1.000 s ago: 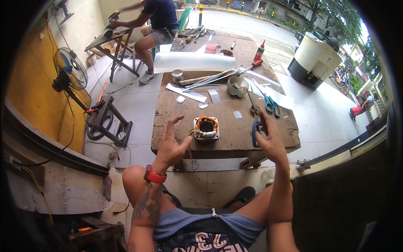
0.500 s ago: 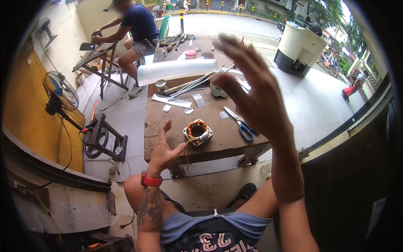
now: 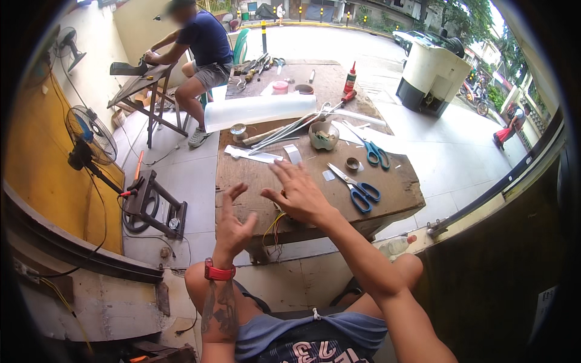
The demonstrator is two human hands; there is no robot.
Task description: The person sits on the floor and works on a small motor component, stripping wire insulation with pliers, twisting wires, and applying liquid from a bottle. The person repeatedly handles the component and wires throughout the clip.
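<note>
My right hand (image 3: pixel 299 192) is over the near part of the wooden table (image 3: pixel 399 193), fingers spread and nothing in them. It hides nearly all of a motor stator; only its yellow, red and dark lead wires (image 3: pixel 276 224) show below the palm, at the table's front edge. Left of them is my left hand (image 3: pixel 233 225), empty, with thumb and fingers apart. Just beyond the right hand lie a white strip (image 3: pixel 253 153) and a bent clear plastic piece (image 3: pixel 293 153). Blue-handled scissors (image 3: pixel 363 196) lie to its right.
Further back are teal-handled scissors (image 3: pixel 376 156), a tape roll (image 3: pixel 352 163), a cut plastic cup (image 3: pixel 324 135), a rolled clear sheet (image 3: pixel 260 112), thin rods (image 3: pixel 287 129) and a red bottle (image 3: pixel 350 80). At left stand a fan (image 3: pixel 91 136) and a person (image 3: pixel 203 45) working at another table.
My right hand has come down and to the left from high above the table's right side, now covering the stator. My left hand has barely moved and remains open.
</note>
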